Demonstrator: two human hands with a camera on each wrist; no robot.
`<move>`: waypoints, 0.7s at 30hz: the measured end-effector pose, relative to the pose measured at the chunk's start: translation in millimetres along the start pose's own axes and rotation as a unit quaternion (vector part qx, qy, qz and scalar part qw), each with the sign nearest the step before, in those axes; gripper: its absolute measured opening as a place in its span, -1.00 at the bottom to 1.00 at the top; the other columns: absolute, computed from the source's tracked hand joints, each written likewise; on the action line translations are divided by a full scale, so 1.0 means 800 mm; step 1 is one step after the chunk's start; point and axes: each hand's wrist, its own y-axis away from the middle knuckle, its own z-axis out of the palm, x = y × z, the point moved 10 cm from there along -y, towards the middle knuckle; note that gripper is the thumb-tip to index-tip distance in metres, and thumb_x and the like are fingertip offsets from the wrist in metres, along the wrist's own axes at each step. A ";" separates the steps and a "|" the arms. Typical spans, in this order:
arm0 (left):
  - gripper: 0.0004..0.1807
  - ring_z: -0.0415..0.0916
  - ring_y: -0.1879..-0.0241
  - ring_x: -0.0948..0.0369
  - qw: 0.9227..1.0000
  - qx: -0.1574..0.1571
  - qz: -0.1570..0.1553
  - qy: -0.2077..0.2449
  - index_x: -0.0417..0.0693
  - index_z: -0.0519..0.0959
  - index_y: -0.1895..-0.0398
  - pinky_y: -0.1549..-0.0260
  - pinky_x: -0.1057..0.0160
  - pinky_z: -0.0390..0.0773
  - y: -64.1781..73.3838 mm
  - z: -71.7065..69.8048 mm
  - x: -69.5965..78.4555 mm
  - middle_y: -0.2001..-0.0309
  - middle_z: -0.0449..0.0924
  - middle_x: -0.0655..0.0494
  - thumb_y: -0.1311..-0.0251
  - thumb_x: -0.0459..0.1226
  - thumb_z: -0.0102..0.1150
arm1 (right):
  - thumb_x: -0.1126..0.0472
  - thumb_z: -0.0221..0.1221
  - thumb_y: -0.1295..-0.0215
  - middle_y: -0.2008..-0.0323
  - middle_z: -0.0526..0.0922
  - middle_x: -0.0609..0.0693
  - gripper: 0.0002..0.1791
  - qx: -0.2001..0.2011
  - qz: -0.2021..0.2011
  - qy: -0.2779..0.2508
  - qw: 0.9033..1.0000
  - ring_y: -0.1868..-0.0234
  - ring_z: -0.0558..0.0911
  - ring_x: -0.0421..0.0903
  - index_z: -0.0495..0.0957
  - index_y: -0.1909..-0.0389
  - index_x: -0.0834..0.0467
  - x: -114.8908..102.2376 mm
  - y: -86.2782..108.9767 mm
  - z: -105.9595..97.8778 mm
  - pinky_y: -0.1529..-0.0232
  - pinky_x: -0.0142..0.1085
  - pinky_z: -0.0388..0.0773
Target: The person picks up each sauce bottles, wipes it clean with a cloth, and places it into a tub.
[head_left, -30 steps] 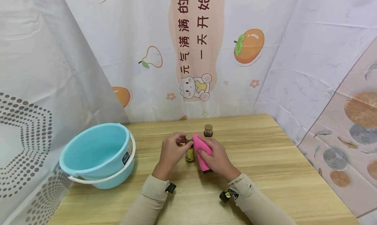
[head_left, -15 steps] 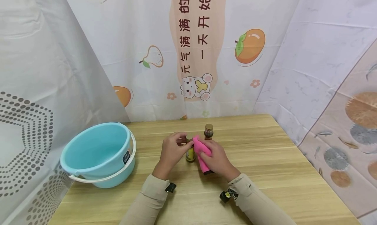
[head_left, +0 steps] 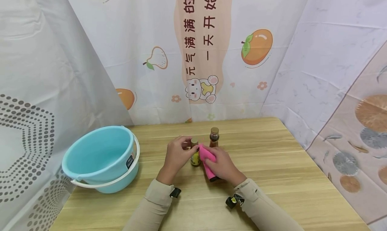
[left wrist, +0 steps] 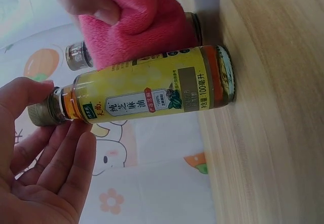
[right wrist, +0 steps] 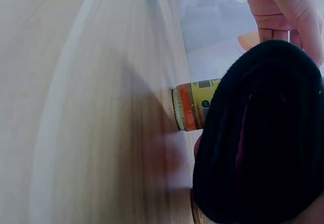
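A small sesame oil bottle (left wrist: 147,85) with a yellow label and gold cap stands upright on the table. My left hand (head_left: 177,155) pinches it at the neck, just under the cap, between thumb and fingers. In my right hand (head_left: 223,163) is a folded pink cloth (head_left: 207,154), gripped and laid against the bottle's right side. The right wrist view shows the cloth's dark rolled end (right wrist: 263,133) covering much of the bottle. Behind the right hand stands a second, brown bottle (head_left: 214,137) with a gold cap, its lower part hidden.
A light blue bucket (head_left: 99,174) with a white handle stands at the table's left side. Printed curtains (head_left: 157,86) hang along the back and sides of the wooden table (head_left: 272,170).
My right hand has slid the pink cloth a little down the sesame oil bottle, showing more of the brown bottle behind. The left hand keeps its hold on the neck.
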 end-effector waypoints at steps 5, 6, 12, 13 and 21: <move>-0.67 0.81 0.25 0.12 1.000 -0.006 -0.003 -0.002 -0.12 0.75 0.06 0.26 0.11 0.80 0.001 0.001 0.000 0.20 0.74 -0.01 -0.11 -0.24 0.56 | 0.13 0.27 -0.34 -0.04 0.68 0.10 -0.42 -0.011 0.006 0.010 1.000 0.22 0.57 -0.15 0.53 -0.40 0.01 0.002 0.000 0.004 0.25 -0.27 0.61; -0.66 0.81 0.25 0.12 1.000 -0.007 -0.002 -0.003 -0.12 0.74 0.05 0.26 0.12 0.80 0.001 0.001 0.001 0.19 0.74 -0.03 -0.12 -0.24 0.56 | 0.14 0.28 -0.34 -0.04 0.68 0.10 -0.42 -0.011 0.005 0.011 1.000 0.22 0.57 -0.14 0.54 -0.39 0.01 0.001 0.000 0.004 0.25 -0.26 0.61; -0.55 0.79 0.22 0.19 1.000 -0.001 0.001 -0.023 -0.09 0.75 0.03 0.24 0.26 0.78 0.001 0.001 0.002 0.19 0.75 0.06 -0.12 -0.02 0.56 | 0.17 0.29 -0.32 0.04 0.69 0.08 -0.44 -0.008 0.003 0.011 1.000 0.25 0.55 -0.16 0.56 -0.37 0.02 -0.002 0.002 0.002 0.28 -0.26 0.60; -0.54 0.79 0.22 0.20 1.000 0.001 0.001 -0.025 -0.09 0.75 0.03 0.24 0.27 0.78 0.001 0.001 0.001 0.19 0.75 0.09 -0.11 -0.01 0.56 | 0.17 0.29 -0.32 0.05 0.69 0.08 -0.44 -0.008 0.002 0.011 1.000 0.26 0.55 -0.16 0.57 -0.36 0.03 -0.003 0.002 0.002 0.29 -0.26 0.59; -0.62 0.80 0.29 0.15 1.000 0.012 0.000 -0.016 -0.10 0.73 0.04 0.27 0.15 0.80 0.001 0.001 0.001 0.24 0.77 0.02 -0.09 -0.19 0.59 | 0.14 0.29 -0.31 -0.06 0.69 0.09 -0.45 0.004 -0.008 0.022 1.000 0.17 0.60 -0.12 0.58 -0.35 0.00 -0.001 0.001 0.000 0.22 -0.23 0.62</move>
